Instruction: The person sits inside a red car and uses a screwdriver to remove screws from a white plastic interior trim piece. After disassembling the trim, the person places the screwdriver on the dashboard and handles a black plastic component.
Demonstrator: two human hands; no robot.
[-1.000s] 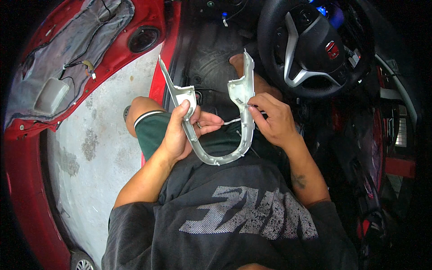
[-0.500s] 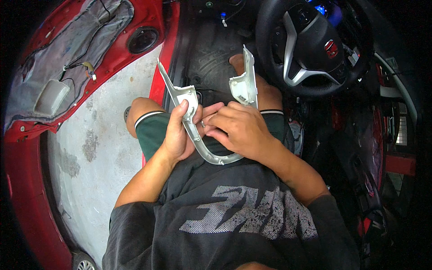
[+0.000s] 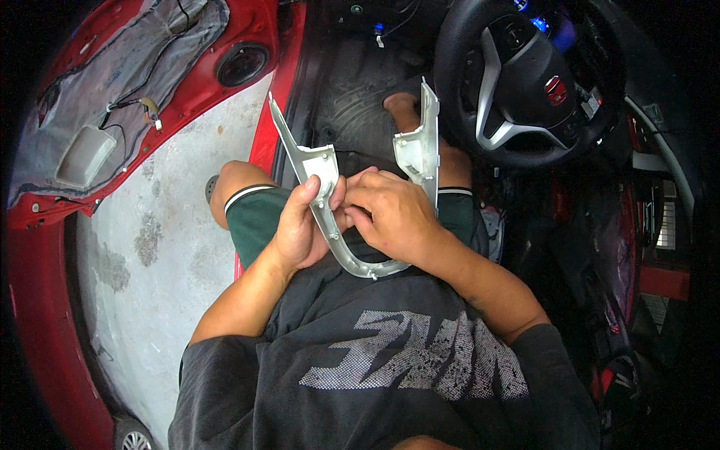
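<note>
A grey U-shaped plastic trim piece [image 3: 417, 147] stands over my lap, its two arms pointing up toward the footwell. My left hand [image 3: 304, 225] grips its left arm, thumb laid along the front. My right hand [image 3: 390, 214] lies across the middle of the piece, fingers curled against its left arm beside my left thumb. Whether the right hand still holds the thin tool seen earlier is hidden by its fingers. I sit in the driver's seat with green shorts and a dark printed shirt.
A black steering wheel [image 3: 525, 82] with silver spokes is at the upper right. The open red door [image 3: 112, 97], its inner panel stripped with wiring showing, is at the upper left. Concrete ground [image 3: 157, 255] lies to the left, a black floor mat [image 3: 360, 90] ahead.
My right hand has moved left from the trim's right arm across to its left arm. The thin tool it pinched a second ago is no longer visible. The left hand has kept its grip.
</note>
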